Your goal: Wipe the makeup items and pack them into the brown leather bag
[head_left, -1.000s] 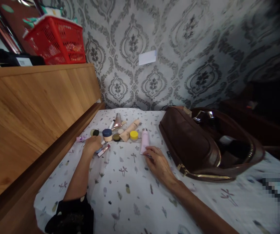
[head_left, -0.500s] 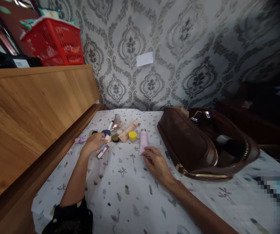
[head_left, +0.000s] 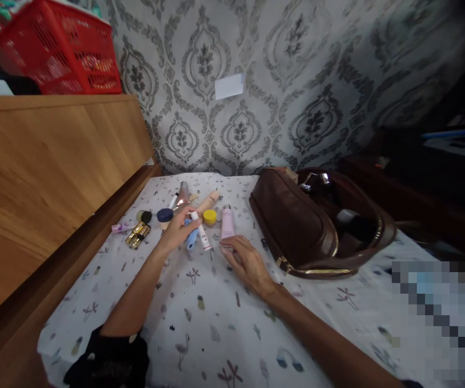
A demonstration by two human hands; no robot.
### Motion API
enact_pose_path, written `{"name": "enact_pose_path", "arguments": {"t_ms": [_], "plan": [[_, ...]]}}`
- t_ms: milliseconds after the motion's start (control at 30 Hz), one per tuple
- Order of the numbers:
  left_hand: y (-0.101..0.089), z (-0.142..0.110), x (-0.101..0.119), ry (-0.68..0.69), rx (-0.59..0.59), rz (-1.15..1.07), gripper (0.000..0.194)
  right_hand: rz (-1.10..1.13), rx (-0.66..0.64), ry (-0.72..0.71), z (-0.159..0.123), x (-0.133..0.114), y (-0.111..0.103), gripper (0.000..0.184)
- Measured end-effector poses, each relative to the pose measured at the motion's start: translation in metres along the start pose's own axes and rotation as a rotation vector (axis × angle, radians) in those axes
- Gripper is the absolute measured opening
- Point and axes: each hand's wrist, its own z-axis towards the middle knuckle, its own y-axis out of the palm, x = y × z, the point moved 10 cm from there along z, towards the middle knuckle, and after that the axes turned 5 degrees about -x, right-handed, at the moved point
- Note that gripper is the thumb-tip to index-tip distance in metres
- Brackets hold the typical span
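Left grip clamped on slim white tube and crumpled-looking blue item.
Right grip slightly apart at smooth pink tube.

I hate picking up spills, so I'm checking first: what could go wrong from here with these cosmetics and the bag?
The left hand has a white tube and a blue item bunched together, so one might slip out. The yellow-lidded jar sits close beside that tube and could get knocked by a sideways move. The brown bag gapes open with things inside, so a bump might spill some.
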Motion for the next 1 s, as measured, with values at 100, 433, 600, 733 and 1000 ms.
{"name": "enact_pose_path", "arguments": {"t_ms": [100, 433, 600, 733, 1000], "plan": [[0.022, 0.001, 0.005, 0.063, 0.012, 0.091, 0.029, 0.093, -0.057, 0.101, -0.002, 0.004, 0.004, 0.028], [0.020, 0.003, 0.005, 0.120, 0.127, 0.232, 0.033, 0.151, -0.147, 0.261, -0.005, 0.027, 0.026, 0.038], [-0.037, 0.009, -0.015, 0.052, 0.291, 0.182, 0.026, 0.187, -0.109, 0.304, -0.005, 0.035, 0.023, 0.039], [-0.044, 0.013, -0.030, -0.007, 0.292, 0.055, 0.037, 0.418, -0.025, 0.332, -0.005, 0.043, 0.019, 0.043], [0.072, -0.005, -0.006, -0.006, -0.284, -0.063, 0.038, 0.907, 0.101, 0.396, -0.002, 0.055, 0.016, 0.042]]}}
